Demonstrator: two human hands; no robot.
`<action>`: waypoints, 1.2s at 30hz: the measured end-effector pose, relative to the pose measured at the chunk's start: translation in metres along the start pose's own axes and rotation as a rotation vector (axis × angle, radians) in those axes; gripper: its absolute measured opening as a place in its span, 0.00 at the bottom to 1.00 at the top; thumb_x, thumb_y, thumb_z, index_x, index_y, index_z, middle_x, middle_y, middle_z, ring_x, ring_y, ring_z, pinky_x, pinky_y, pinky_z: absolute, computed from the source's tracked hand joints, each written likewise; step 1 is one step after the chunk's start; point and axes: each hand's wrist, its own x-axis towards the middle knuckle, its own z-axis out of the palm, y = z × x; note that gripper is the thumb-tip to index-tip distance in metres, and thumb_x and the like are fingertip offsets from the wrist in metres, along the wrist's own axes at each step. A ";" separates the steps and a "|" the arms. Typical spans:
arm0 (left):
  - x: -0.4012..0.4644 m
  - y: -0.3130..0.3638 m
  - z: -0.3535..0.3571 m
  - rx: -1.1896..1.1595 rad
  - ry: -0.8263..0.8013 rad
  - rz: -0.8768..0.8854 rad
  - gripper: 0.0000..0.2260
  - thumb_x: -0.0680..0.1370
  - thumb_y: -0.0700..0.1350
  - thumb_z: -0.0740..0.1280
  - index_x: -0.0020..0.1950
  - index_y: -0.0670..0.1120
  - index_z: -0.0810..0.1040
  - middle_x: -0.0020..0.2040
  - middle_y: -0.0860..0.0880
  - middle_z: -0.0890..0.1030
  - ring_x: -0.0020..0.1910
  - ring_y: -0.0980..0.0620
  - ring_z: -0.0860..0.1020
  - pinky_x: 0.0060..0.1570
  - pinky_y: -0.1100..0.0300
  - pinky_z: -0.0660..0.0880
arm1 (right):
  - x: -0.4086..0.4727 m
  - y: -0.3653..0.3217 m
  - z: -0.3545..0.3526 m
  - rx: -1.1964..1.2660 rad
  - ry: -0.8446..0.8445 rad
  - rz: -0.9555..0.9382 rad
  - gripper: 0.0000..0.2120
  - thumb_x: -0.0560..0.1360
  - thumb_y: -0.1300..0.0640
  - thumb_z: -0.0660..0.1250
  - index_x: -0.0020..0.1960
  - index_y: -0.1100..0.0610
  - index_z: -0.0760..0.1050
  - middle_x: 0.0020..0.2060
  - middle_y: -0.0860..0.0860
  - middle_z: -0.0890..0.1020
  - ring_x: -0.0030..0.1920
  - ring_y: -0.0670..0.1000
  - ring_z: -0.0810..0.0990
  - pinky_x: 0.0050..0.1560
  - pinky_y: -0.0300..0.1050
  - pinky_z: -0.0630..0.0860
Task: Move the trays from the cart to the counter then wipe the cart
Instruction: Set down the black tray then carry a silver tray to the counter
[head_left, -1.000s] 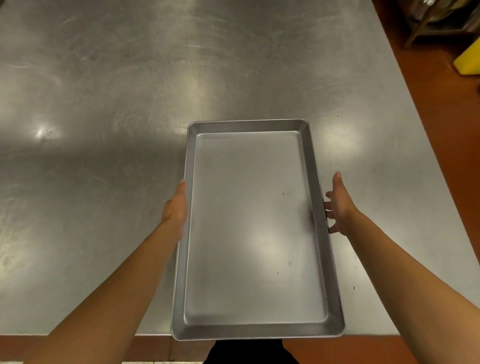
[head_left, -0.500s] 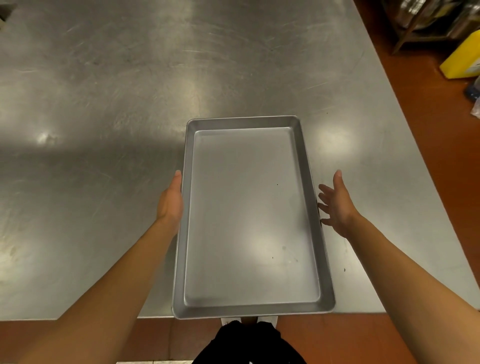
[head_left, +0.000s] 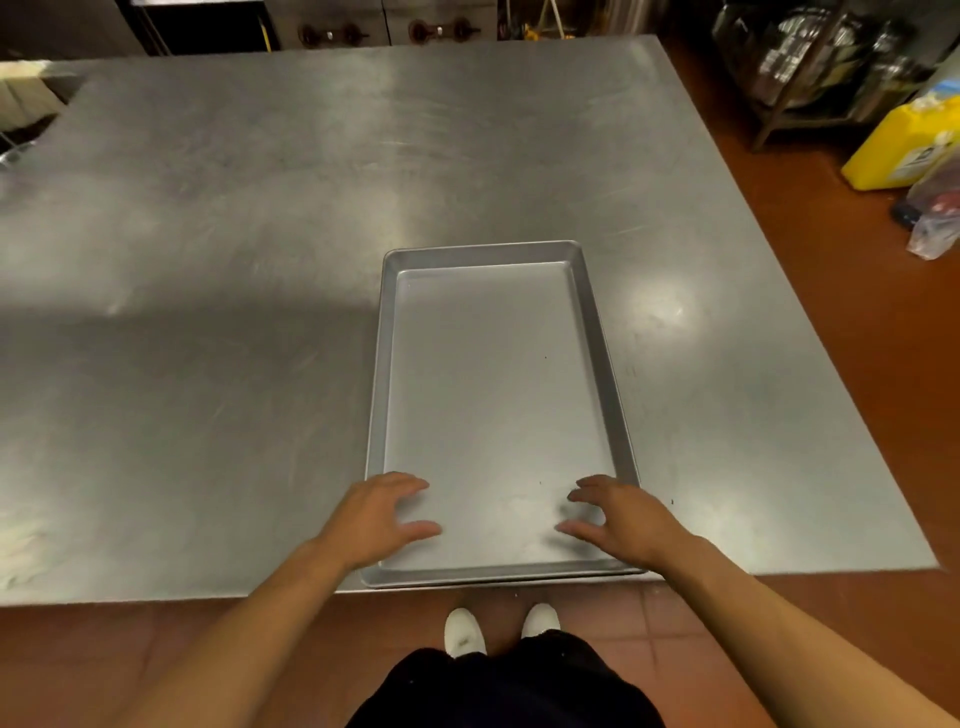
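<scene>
The tray (head_left: 498, 405) lies flat on the counter (head_left: 234, 312), long side running away from me, its near short rim right at the counter's front edge, perhaps a hair over it; I cannot tell exactly. My left hand (head_left: 376, 514) hovers over or rests at the near left corner, fingers spread and loosely bent, thumb pointing inward across the tray floor; I cannot tell whether the fingertips touch the metal. My right hand (head_left: 621, 517) mirrors it at the near right corner, fingers apart and relaxed, gripping nothing. Neither hand curls round the rim, so the tray's weight sits on the counter, not on me. I judge the hands lie here, palms down at the near end, because that is the place from which to push the tray further in, away from the edge, where a bump could tip it to the floor (head_left: 857, 364). The cart is not in view, so how many trays are left on it I cannot say, and the wiping is not begun as far as I can see. My shoes (head_left: 465, 631) stand close to the counter. A yellow jug (head_left: 901, 148) sits on the floor well off to the right, clear of my work.
</scene>
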 end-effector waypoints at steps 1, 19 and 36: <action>-0.005 -0.005 0.008 0.035 -0.009 -0.015 0.57 0.57 0.88 0.51 0.74 0.54 0.76 0.74 0.54 0.76 0.73 0.54 0.73 0.75 0.59 0.64 | -0.005 0.001 0.006 -0.006 -0.024 0.004 0.44 0.68 0.22 0.55 0.74 0.46 0.75 0.76 0.45 0.71 0.74 0.49 0.71 0.70 0.44 0.68; -0.074 0.002 0.088 0.226 0.201 0.077 0.12 0.78 0.49 0.75 0.57 0.44 0.85 0.48 0.45 0.83 0.47 0.41 0.83 0.48 0.52 0.78 | -0.045 0.020 0.066 -0.139 0.083 -0.140 0.13 0.81 0.53 0.69 0.65 0.52 0.81 0.57 0.53 0.79 0.56 0.56 0.80 0.53 0.51 0.78; -0.065 0.010 0.099 0.372 0.211 -0.141 0.05 0.80 0.40 0.69 0.53 0.45 0.85 0.50 0.41 0.83 0.51 0.37 0.81 0.48 0.49 0.77 | -0.046 0.035 0.075 -0.235 0.200 -0.136 0.07 0.76 0.62 0.67 0.46 0.53 0.83 0.42 0.55 0.84 0.42 0.57 0.79 0.40 0.49 0.78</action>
